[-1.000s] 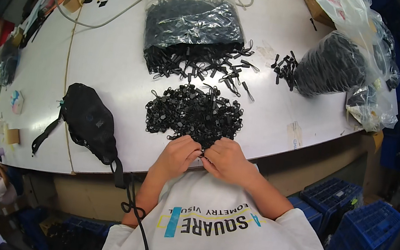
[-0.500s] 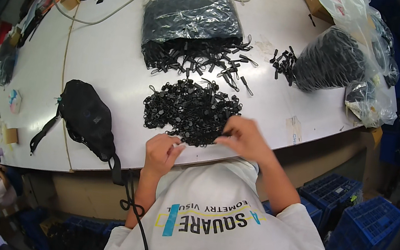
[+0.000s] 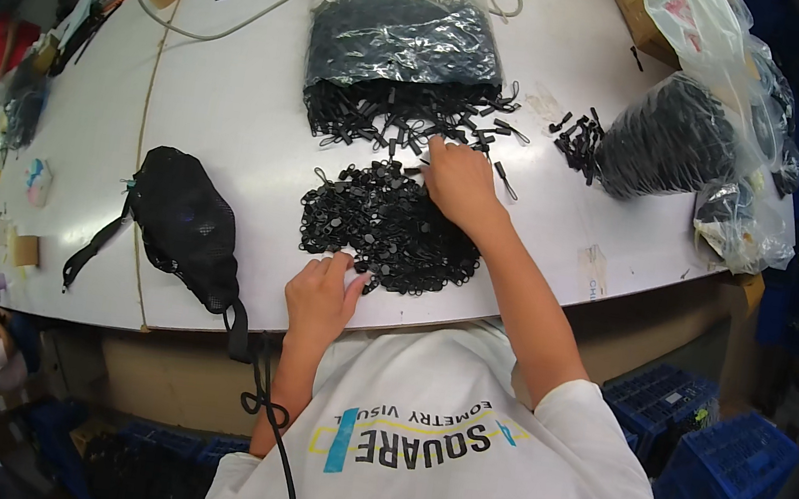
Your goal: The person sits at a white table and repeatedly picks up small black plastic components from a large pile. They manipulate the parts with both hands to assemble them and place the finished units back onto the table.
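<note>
A heap of small black plastic fittings with cord loops (image 3: 391, 233) lies on the white table in front of me. My left hand (image 3: 319, 294) rests at the heap's near left edge, thumb apart from the fingers, touching the nearest pieces. Beyond the heap, my right hand (image 3: 459, 179) reaches to the near edge of the loose black cord pulls (image 3: 375, 127). Its fingers are bent together; what they pinch is hidden. These cord pulls spill from the mouth of a clear plastic bag (image 3: 406, 43) full of the same black pieces.
A black mesh pouch (image 3: 183, 221) with a strap and cord lies left of the heap. At the right stand a filled plastic bag (image 3: 672, 134) and a small group of cord pulls (image 3: 581, 144). Blue crates (image 3: 728, 475) stand below the table edge. A person (image 3: 0, 348) is far left.
My right hand has moved away from the heap's near right side, forward to the spilled cord pulls. The left hand has loosened its pinch, staying by the heap. The view has shifted slightly.
</note>
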`<state>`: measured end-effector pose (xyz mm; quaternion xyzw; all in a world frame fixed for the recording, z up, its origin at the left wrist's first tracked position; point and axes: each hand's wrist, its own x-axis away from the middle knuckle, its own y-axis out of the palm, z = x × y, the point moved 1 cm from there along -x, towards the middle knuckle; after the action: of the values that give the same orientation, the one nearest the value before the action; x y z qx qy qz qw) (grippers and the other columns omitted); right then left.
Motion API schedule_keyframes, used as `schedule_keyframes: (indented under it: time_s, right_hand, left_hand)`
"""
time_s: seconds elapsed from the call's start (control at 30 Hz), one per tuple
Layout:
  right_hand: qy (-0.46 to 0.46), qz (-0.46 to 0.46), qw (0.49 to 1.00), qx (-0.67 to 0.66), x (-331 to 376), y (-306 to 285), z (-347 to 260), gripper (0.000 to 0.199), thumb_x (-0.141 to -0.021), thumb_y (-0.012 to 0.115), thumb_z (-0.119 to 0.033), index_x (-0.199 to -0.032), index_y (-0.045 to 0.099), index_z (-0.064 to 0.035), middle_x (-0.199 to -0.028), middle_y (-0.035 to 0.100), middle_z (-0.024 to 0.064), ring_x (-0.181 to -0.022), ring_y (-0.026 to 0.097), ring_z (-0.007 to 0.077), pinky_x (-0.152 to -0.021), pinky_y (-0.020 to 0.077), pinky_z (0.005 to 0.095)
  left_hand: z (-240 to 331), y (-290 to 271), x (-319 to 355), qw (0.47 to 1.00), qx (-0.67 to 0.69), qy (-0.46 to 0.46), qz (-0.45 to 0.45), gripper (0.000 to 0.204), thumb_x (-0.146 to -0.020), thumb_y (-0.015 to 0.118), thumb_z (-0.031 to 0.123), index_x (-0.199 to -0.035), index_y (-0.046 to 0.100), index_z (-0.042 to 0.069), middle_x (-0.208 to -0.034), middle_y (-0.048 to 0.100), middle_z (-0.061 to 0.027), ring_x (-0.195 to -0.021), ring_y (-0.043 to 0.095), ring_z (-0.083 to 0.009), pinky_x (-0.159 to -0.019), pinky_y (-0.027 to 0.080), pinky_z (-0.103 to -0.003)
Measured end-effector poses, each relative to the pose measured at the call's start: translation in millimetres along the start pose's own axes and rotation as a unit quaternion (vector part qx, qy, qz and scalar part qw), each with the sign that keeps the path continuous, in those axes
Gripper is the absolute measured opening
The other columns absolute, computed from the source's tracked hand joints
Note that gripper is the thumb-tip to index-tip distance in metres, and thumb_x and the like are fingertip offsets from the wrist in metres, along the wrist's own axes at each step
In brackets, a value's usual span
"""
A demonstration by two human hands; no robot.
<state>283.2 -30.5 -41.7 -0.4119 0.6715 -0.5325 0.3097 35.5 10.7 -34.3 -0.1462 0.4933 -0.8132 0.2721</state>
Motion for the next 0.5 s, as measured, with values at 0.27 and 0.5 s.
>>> schedule_keyframes:
  time_s: [0.27,0.5]
  right_hand:
    - [0.001,0.177,0.944,-0.277,6,-16,10,0.019,-0.090,0.055,-0.017,-0.081,0.053,-0.0013,-0.076,0.060,0.0118,-0.068,0.057,0.0250,-0.065,0.0464,0.0357]
    - [0.068,0.084,0.519,-0.848,29,-18,3,0.015,-0.098,0.043,-0.012,-0.090,0.053,-0.0031,-0.074,0.062,0.0084,-0.062,0.057,0.0137,-0.062,0.0458,0.0260]
  left_hand:
    - [-2,-3,5,0.995,-0.001,0.095,0.026,0.041,-0.070,0.076,0.033,-0.098,0.061,0.007,-0.076,0.053,-0.0071,-0.070,0.053,-0.0244,-0.056,0.043,-0.036]
    - [-1,11,5,0.996,-0.010,0.049,0.075,0.019,-0.072,0.071,0.014,-0.086,0.059,0.008,-0.067,0.055,-0.0048,-0.064,0.054,-0.0242,-0.054,0.042,-0.037]
